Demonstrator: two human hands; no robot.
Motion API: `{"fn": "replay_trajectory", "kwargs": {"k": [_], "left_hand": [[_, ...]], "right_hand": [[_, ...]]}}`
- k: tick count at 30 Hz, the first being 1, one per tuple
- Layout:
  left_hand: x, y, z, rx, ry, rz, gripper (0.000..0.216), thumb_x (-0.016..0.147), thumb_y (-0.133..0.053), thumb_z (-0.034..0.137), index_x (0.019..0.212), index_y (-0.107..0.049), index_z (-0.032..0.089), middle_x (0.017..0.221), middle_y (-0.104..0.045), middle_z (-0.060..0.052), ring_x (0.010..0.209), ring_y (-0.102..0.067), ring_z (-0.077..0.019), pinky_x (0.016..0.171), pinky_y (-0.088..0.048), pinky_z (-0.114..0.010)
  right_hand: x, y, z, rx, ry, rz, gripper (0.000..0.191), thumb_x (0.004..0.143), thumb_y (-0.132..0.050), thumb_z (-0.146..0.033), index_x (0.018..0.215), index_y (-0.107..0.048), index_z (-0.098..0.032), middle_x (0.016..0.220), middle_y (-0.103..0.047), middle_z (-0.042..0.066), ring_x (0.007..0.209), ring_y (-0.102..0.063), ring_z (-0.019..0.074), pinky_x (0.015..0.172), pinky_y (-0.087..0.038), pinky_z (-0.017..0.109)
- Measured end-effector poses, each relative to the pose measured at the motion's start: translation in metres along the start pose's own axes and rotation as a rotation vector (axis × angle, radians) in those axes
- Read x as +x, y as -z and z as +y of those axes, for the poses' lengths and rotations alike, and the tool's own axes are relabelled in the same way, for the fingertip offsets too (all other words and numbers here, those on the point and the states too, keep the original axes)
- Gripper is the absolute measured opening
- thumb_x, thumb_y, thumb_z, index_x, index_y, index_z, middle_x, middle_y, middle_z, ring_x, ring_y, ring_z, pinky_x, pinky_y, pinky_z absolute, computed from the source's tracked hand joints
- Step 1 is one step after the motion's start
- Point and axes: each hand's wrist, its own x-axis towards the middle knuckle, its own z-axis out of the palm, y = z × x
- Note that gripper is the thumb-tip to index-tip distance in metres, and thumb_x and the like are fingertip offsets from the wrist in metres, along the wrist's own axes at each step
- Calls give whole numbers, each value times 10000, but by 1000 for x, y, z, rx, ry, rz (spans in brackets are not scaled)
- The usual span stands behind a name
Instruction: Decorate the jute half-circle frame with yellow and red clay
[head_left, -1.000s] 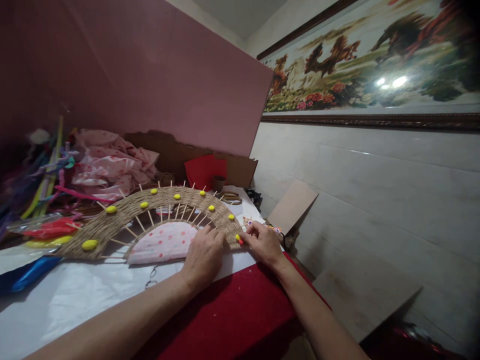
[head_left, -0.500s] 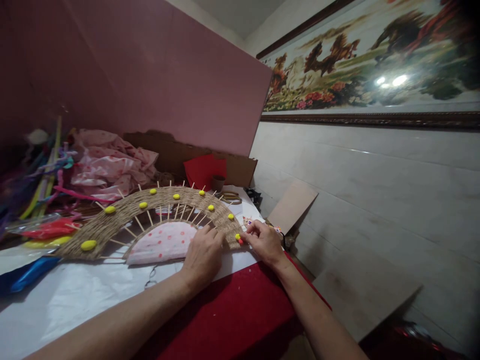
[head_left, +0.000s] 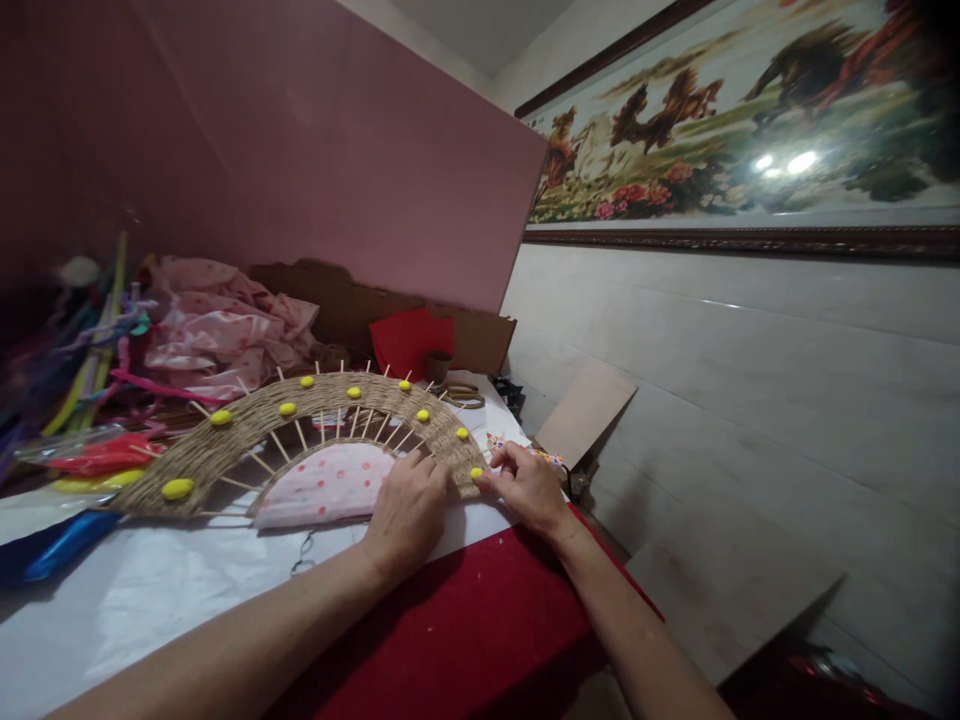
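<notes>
A half-ring woven from jute cord (head_left: 247,425) over thin wooden sticks lies on the table, dotted with several yellow beads. Inside it sits a pink dotted half-disc (head_left: 330,485). My left hand (head_left: 409,510) rests on the ring's right end, fingers laid over the weave. My right hand (head_left: 529,485) touches that same end beside the last yellow bead (head_left: 475,473), thumb and fingers pinched together. What they pinch is hidden.
White paper (head_left: 150,590) and a red cloth (head_left: 465,620) cover the table. Behind the ring are pink fabric (head_left: 217,325), coloured pipe cleaners (head_left: 90,350), a cardboard box (head_left: 345,300), red paper (head_left: 409,340) and scissors (head_left: 457,395). A cardboard piece (head_left: 585,410) leans against the tiled wall.
A small red bit seen under the last yellow bead is now covered by my right fingers, which have crept slightly left. My left hand has stayed put.
</notes>
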Motion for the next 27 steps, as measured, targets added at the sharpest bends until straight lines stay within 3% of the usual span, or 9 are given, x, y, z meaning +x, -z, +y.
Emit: {"fn": "replay_trajectory", "kwargs": {"k": [6, 11, 17, 23, 27], "left_hand": [[0, 0, 0, 4, 6, -3, 185, 792, -449, 54, 780, -600, 160, 767, -615, -79, 789, -502, -234, 695, -410, -355], [0, 2, 1, 7, 15, -13, 189, 793, -448, 51, 782, -602, 159, 781, -619, -79, 791, -502, -230, 700, -407, -349], [0, 2, 2, 3, 17, -10, 189, 807, -440, 59, 785, -604, 150, 773, -619, -81, 791, -497, -236, 705, -408, -355], [0, 2, 2, -5, 19, -10, 181, 803, -448, 59, 779, -602, 150, 773, -618, -83, 793, -498, -239, 706, -413, -360], [1, 1, 1, 11, 12, -7, 176, 790, -458, 53, 775, -599, 156, 770, -616, -78, 791, -499, -241, 702, -415, -361]], "right_hand": [[1, 1, 3, 151, -31, 4, 227, 719, -656, -397, 742, -547, -200, 497, -452, -75, 467, -425, 100, 472, -293, 208], [0, 1, 1, 49, -13, 1, 238, 652, -719, -356, 723, -550, -205, 494, -482, -78, 470, -444, 103, 484, -289, 211], [3, 3, 4, 118, -75, 75, 216, 769, -582, -402, 704, -572, -196, 515, -511, -44, 495, -470, 119, 499, -322, 220], [3, 2, 3, -51, -173, 57, 189, 689, -647, -384, 650, -586, -210, 519, -547, -38, 526, -510, 139, 504, -295, 230], [3, 2, 3, 6, -165, 85, 225, 697, -636, -419, 648, -581, -206, 503, -523, -47, 504, -495, 128, 508, -314, 227]]}}
